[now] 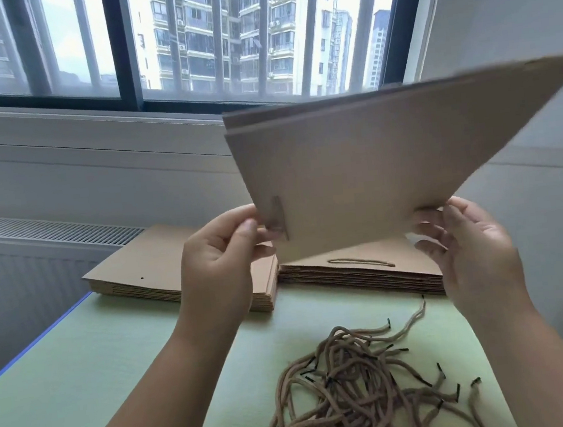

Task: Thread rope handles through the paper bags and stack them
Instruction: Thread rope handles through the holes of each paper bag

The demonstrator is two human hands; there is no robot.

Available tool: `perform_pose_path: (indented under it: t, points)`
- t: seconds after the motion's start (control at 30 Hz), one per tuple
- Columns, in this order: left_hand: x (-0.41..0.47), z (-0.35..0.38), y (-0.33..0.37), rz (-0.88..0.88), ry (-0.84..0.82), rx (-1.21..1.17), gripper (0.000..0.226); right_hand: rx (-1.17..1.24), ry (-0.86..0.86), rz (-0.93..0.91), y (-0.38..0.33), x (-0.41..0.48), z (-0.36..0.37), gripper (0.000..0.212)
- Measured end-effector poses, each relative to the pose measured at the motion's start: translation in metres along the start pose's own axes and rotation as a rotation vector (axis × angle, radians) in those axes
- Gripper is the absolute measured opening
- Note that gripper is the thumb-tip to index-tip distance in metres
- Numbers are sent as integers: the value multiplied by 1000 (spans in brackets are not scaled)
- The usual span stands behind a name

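I hold a flat brown paper bag (372, 166) up in the air above the table, tilted and blurred. My left hand (220, 267) pinches its lower left corner between thumb and fingers. My right hand (466, 250) grips its lower right corner. Below it lie two stacks of flat bags: a left stack (148, 271) with a punched hole showing on top, and a right stack (364, 270) whose top bag shows a rope handle (360, 263). A tangled pile of brown ropes with black tips (359, 388) lies on the table near me.
The light green table (83, 387) has a blue edge on the left. A white radiator (35, 244) stands behind it under a barred window (187, 40). A white wall runs close along the right side.
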State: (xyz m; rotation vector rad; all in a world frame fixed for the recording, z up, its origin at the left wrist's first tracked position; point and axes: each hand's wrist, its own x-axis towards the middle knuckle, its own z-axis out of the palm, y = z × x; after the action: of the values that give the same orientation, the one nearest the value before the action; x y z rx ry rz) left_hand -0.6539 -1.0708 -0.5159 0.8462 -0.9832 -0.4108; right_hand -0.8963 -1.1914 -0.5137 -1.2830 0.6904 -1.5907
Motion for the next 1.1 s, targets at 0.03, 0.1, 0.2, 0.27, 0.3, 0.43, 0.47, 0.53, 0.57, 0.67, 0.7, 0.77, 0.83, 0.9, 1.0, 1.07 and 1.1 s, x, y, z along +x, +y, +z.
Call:
perform_pose_path:
  t: [0.03,0.1,0.2,0.27,0.3,0.43,0.47,0.53,0.57,0.67,0.7,0.77,0.83,0.9,1.0,1.07,1.1]
  points:
    - [1,-2,0,-31,-13,-53,55,56,-35,28,-1,2,-4,20]
    - [4,-7,-2,-86,-70,-100,40,99,-45,112,-4,3,-9,47]
    - [4,-13,-3,-139,-127,15,25,110,-143,131,-1,4,-15,45]
    - [5,-13,-4,-48,-138,139,19,15,-208,54,-3,1,-14,33]
    - [6,-12,-4,5,-142,197,17,-11,-220,8,-4,-2,-14,44]
    - [4,-10,-9,89,-152,294,29,-185,-171,-242,-9,-7,-10,64]
    - [3,-11,-9,107,-146,332,36,-247,-140,-288,-10,-7,-9,68]
    - [1,-10,-7,119,-125,406,45,-316,-90,-341,-9,-7,-7,73]
    - [0,-9,-6,100,-108,414,44,-329,-92,-351,-8,-8,-6,74]
    - [0,-8,-5,33,-39,420,39,-371,-143,-339,-4,-10,-2,75]
    - [1,-9,-5,25,-25,460,39,-402,-159,-317,0,-10,-2,74]
    - [3,-12,-8,-2,-28,536,37,-454,-185,-240,7,-10,-1,68]
    - [5,-15,-11,-45,-49,543,36,-475,-196,-167,13,-13,1,61]
    - [6,-16,-13,-54,-61,553,32,-468,-194,-109,15,-15,3,56]
    - [6,-15,-15,-27,-43,548,19,-555,-152,-119,17,-18,6,47]
    - [6,-15,-18,-3,-20,563,18,-768,-67,-191,23,-19,6,42]
    - [5,-15,-19,8,-12,570,18,-855,-40,-215,25,-20,7,39]
